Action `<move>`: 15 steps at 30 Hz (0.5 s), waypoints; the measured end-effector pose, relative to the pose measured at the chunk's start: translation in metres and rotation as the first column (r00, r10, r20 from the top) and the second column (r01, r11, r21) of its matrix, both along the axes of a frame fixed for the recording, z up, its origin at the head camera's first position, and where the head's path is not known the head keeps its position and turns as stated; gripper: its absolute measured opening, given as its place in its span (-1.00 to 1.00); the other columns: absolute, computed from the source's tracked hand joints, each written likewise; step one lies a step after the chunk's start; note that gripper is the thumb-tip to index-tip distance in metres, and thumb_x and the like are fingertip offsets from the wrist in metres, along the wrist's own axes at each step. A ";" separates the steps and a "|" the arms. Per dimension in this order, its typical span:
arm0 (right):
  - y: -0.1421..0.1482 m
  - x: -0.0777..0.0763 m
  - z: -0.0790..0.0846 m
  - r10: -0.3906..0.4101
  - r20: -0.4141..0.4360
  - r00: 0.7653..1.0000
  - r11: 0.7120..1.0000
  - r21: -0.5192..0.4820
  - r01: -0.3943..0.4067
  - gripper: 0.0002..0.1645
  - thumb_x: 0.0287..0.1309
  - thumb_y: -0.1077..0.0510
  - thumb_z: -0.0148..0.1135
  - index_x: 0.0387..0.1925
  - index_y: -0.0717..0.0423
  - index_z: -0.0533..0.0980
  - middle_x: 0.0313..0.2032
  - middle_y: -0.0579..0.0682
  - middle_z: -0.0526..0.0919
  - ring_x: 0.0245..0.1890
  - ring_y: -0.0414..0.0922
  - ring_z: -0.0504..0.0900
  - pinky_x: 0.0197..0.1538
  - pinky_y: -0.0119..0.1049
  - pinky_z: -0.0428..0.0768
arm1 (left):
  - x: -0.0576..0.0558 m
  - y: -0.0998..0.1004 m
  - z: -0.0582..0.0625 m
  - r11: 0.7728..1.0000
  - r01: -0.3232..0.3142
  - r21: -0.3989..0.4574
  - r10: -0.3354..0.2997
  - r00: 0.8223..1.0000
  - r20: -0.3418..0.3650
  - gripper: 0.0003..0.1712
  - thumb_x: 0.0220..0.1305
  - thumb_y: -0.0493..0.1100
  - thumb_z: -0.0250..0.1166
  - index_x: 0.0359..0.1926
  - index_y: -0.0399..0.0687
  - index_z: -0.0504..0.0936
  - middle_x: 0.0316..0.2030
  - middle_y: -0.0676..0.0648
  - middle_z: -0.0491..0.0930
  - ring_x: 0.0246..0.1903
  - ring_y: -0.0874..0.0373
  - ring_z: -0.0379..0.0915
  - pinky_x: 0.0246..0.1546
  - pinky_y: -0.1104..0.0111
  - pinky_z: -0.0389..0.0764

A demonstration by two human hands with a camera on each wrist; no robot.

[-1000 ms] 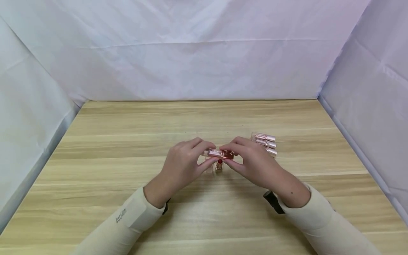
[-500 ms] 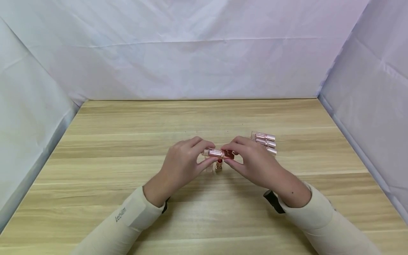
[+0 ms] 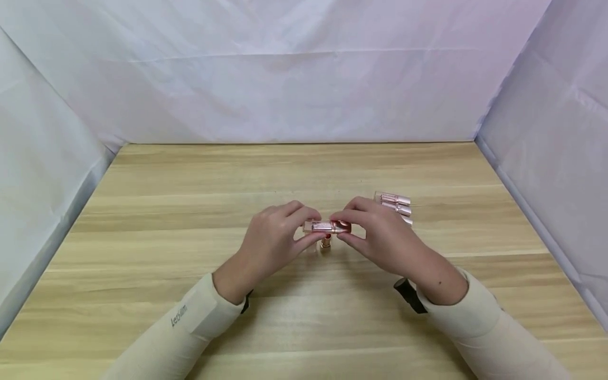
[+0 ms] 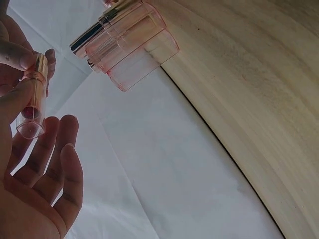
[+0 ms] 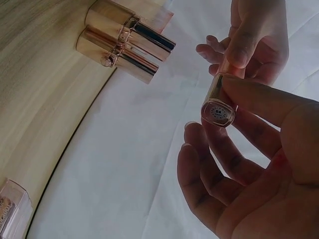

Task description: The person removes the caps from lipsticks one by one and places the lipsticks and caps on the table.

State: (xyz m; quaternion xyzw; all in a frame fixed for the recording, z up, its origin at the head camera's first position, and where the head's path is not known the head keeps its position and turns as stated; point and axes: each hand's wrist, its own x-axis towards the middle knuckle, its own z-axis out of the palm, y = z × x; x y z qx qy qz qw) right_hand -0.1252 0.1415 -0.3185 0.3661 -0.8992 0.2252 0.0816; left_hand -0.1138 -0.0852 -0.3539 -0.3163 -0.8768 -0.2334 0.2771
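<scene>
In the head view both hands hold one lipstick (image 3: pixel 325 227) level above the table. My left hand (image 3: pixel 272 236) pinches the clear-cap end between thumb and fingers. At the other end, my right hand (image 3: pixel 382 232) pinches the rose-gold base. The left wrist view shows the red bullet through the transparent cap of this lipstick (image 4: pixel 34 94). A round label reading 04 is visible on its base (image 5: pixel 218 112) in the right wrist view. Just below the hands stands an uncapped gold lipstick (image 3: pixel 325 241), beside a clear cap (image 3: pixel 311 247), both partly covered by the held one.
Three capped lipsticks (image 3: pixel 395 200) lie side by side at the right, partly behind my right hand. Transparent and rose-gold lipstick pieces (image 4: pixel 129 45) stand together in the left wrist view. White cloth (image 3: pixel 294 95) walls the back and sides of the wooden table (image 3: pixel 214 174).
The held lipstick has gone from a slight tilt to nearly level. My right hand has shifted a touch to the right; the left keeps its pinch. The view has tipped slightly.
</scene>
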 end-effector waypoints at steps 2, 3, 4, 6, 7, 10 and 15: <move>0.000 0.000 0.001 -0.001 -0.003 1.000 1.000 0.003 0.001 -0.70 0.07 0.17 0.51 -0.11 -0.03 0.72 -0.28 -0.14 0.66 -0.36 -0.27 0.53 -0.33 -0.38 0.51 | -0.001 0.000 0.000 1.000 0.002 -0.003 -0.002 1.000 -0.002 -0.67 0.05 0.04 0.56 -0.21 0.04 0.70 -0.34 0.09 0.69 -0.50 0.24 0.55 -0.48 0.40 0.56; 0.000 0.000 0.001 -0.001 -0.004 1.000 1.000 0.005 0.001 -0.70 0.07 0.17 0.51 -0.11 -0.03 0.72 -0.28 -0.14 0.66 -0.36 -0.27 0.53 -0.32 -0.37 0.51 | -0.001 0.000 0.001 1.000 0.003 -0.003 -0.003 1.000 -0.003 -0.67 0.04 0.04 0.57 -0.21 0.04 0.71 -0.33 0.09 0.70 -0.50 0.24 0.56 -0.48 0.40 0.56; 0.000 0.000 0.001 -0.002 -0.005 1.000 1.000 0.007 0.002 -0.70 0.07 0.17 0.51 -0.11 -0.03 0.72 -0.28 -0.14 0.66 -0.35 -0.27 0.54 -0.31 -0.37 0.52 | -0.001 0.000 0.001 1.000 0.003 -0.004 -0.003 1.000 -0.006 -0.66 0.04 0.03 0.57 -0.20 0.04 0.71 -0.33 0.09 0.70 -0.50 0.24 0.56 -0.48 0.40 0.56; 0.000 0.000 0.002 -0.005 -0.008 1.000 1.000 0.010 0.005 -0.70 0.06 0.16 0.52 -0.11 -0.03 0.72 -0.27 -0.14 0.66 -0.34 -0.27 0.55 -0.29 -0.35 0.53 | -0.001 0.000 0.001 1.000 0.000 -0.005 -0.001 1.000 -0.010 -0.65 0.03 0.02 0.58 -0.20 0.03 0.71 -0.33 0.09 0.70 -0.51 0.24 0.56 -0.49 0.40 0.56; 0.000 -0.001 0.002 -0.007 -0.007 1.000 1.000 0.011 0.007 -0.70 0.06 0.15 0.52 -0.11 -0.02 0.71 -0.27 -0.15 0.66 -0.33 -0.27 0.56 -0.28 -0.35 0.53 | -0.002 0.000 0.001 1.000 0.001 -0.005 -0.001 1.000 -0.011 -0.65 0.04 0.02 0.58 -0.19 0.03 0.71 -0.33 0.08 0.70 -0.51 0.24 0.56 -0.49 0.40 0.55; 0.000 -0.001 0.001 -0.012 -0.004 1.000 1.000 0.016 0.012 -0.70 0.07 0.14 0.51 -0.10 -0.02 0.71 -0.25 -0.16 0.67 -0.33 -0.27 0.56 -0.29 -0.35 0.53 | -0.002 0.000 0.001 1.000 -0.002 -0.009 0.002 1.000 -0.009 -0.65 0.05 0.03 0.57 -0.19 0.02 0.71 -0.34 0.09 0.70 -0.52 0.25 0.55 -0.50 0.40 0.55; 0.000 -0.001 -0.001 -0.012 -0.003 1.000 1.000 0.020 0.013 -0.72 0.10 0.13 0.50 -0.11 -0.04 0.71 -0.25 -0.17 0.67 -0.37 -0.28 0.53 -0.32 -0.38 0.50 | -0.002 0.000 0.000 1.000 -0.006 -0.016 0.006 1.000 -0.003 -0.66 0.06 0.04 0.56 -0.19 0.02 0.70 -0.35 0.09 0.70 -0.51 0.26 0.55 -0.49 0.40 0.55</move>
